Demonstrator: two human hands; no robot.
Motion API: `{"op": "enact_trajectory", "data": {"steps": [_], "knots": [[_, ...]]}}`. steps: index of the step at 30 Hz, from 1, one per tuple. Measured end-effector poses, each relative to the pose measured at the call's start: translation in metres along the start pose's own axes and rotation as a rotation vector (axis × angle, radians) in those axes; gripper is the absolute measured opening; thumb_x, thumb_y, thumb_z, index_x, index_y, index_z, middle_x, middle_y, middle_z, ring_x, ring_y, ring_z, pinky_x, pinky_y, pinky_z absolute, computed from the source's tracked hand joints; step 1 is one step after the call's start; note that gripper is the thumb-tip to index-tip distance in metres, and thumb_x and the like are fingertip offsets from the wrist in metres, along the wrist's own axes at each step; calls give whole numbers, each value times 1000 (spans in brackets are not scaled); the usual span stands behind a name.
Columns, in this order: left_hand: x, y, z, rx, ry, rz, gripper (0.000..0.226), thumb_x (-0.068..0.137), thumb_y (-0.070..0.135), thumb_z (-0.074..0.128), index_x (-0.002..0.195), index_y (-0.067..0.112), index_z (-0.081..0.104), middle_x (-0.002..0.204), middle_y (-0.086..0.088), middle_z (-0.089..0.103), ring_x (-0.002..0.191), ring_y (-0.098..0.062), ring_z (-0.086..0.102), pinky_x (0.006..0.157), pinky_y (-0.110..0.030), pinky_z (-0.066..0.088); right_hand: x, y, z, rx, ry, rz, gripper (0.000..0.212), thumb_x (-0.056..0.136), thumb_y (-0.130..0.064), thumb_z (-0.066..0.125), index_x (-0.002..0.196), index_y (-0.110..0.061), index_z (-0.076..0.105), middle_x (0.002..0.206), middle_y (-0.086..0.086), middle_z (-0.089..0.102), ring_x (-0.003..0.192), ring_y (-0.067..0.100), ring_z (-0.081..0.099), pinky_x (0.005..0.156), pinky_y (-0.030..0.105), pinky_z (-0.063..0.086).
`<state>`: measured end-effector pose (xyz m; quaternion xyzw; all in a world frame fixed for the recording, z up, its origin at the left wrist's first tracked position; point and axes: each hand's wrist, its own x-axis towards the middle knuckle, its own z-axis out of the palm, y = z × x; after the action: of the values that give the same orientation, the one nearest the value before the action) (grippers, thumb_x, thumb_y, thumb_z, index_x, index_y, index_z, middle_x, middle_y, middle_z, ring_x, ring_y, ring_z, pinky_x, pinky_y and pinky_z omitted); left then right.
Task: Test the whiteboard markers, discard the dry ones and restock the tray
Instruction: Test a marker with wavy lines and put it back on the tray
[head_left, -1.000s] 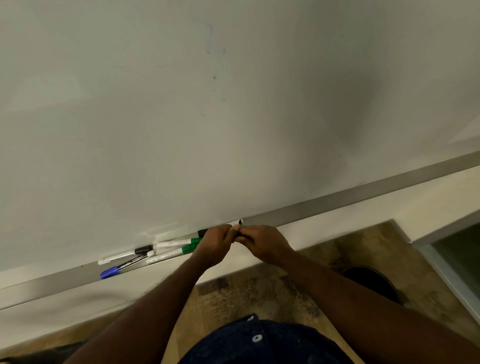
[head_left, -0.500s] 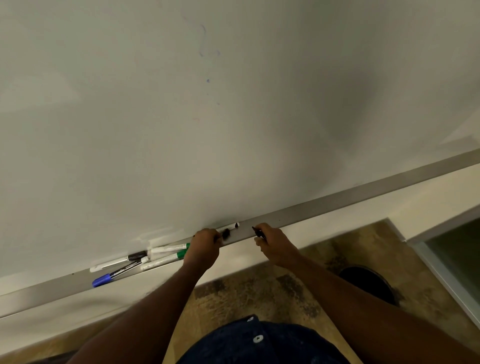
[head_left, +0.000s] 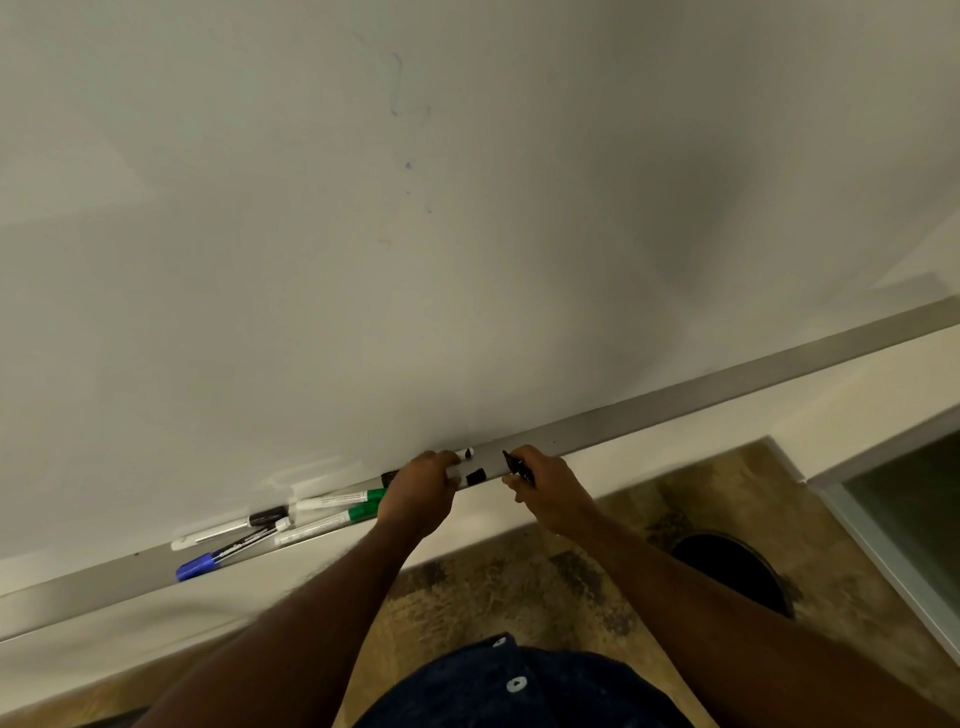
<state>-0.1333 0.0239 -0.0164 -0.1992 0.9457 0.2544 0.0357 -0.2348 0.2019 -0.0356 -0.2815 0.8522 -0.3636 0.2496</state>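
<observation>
My left hand grips a white marker just over the metal tray. Its dark uncapped tip points right, and a second black end shows just below it at the same hand. A short way to the right, my right hand pinches a black cap. Several markers lie in the tray left of my hands: one with a black cap, two with green caps, and one with a blue cap. The whiteboard carries faint blue marks.
A dark round bin stands on the brown patterned floor below my right arm. A pale wall strip runs under the tray. A glass panel with a grey frame is at the right edge.
My hands were together on the marker a second ago. They have since pulled apart: the cap came off into my right hand and the marker stayed in my left.
</observation>
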Motion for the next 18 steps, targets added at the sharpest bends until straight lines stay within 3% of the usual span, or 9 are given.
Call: {"op": "enact_trajectory", "data": {"steps": [2,5,8,14,18], "knots": [[1,4,2,49,-11,116,34,97,21,50,130,19,58,124,-4,58,107,-23,59,85,-33,49,-1,1,-2,5,9,4,28,97,-27,59,120,-12,55,106,6,68,81,14,67,74,24,59],[0,9,9,165,-91,277,31,98,19,48,127,18,60,130,-1,57,115,-22,56,91,-36,50,-4,1,-4,-18,19,13,31,97,-29,58,124,-13,54,108,5,68,81,15,67,74,23,57],[-3,12,15,197,-135,271,33,99,19,49,131,16,57,138,3,54,119,-20,56,95,-34,49,-6,2,-5,-18,38,5,31,97,-30,59,124,-14,54,110,5,68,86,16,67,80,29,59],[-7,9,13,206,-131,272,42,100,25,49,142,22,47,152,3,42,132,-21,47,104,-38,45,-8,-1,-8,13,64,-28,32,97,-30,58,124,-14,55,110,7,69,85,13,66,73,22,58],[-16,4,-1,210,-24,310,40,98,28,51,138,24,51,149,0,47,131,-23,49,103,-40,46,-13,-15,-17,81,114,-113,34,100,-28,54,131,-17,57,93,-4,68,79,7,65,70,21,57]]}}
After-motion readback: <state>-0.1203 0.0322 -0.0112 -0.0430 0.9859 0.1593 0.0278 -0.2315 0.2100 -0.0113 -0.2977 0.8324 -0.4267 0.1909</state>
